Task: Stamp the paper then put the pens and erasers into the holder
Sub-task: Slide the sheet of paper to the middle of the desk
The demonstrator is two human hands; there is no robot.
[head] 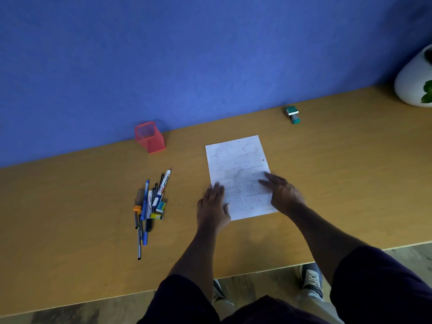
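A printed white paper (236, 160) lies flat in the middle of the wooden table (339, 183). My left hand (214, 208) rests flat on its lower left corner, fingers apart. My right hand (284, 194) lies on its lower right edge, fingers spread over the print. A teal stamp (292, 114) lies on its side at the back right, away from both hands. A red mesh holder (149, 136) stands empty by the wall at the left. A pile of pens and markers (149, 204) with two small erasers (160, 210) lies left of the paper.
A blue wall (187, 54) runs along the table's far edge. A white plant pot (413, 80) with green leaves stands at the far right. The table's near edge is just in front of my feet (311, 281).
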